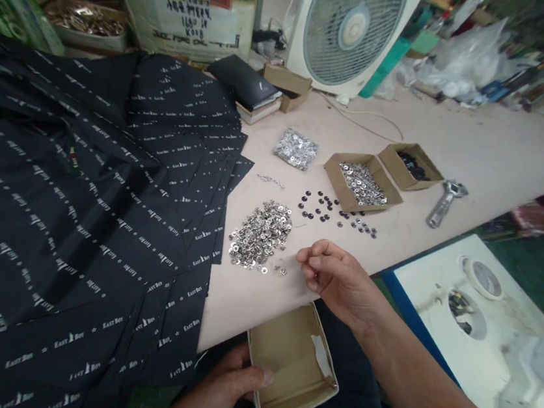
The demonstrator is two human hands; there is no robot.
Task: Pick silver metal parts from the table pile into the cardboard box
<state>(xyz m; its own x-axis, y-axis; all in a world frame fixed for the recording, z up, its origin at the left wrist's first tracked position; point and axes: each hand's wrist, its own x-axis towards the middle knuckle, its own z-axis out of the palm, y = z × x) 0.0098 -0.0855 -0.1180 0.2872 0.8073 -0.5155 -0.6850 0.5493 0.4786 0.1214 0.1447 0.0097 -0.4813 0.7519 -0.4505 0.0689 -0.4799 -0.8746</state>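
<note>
My left hand (233, 382) grips the left wall of a shallow cardboard box (290, 365), thumb over the rim, just below the table's front edge. The box is open at the top, with a white paper patch on its inner right side. Above its upper right corner, my right hand (331, 272) is closed with the fingertips together; a tiny shiny bit shows between the fingers, too small to name. Left of those fingertips lies a pile of small silvery metal snap fasteners (260, 235), with a few loose ones at its near edge.
Black round caps (322, 210) lie scattered before a box of metal pieces (363, 184) and a box of black pieces (410, 165). A bag of silvery parts (296, 149), a metal tool (446, 202) and a fan (354, 24) are farther off. Printed black fabric (82, 219) covers the left.
</note>
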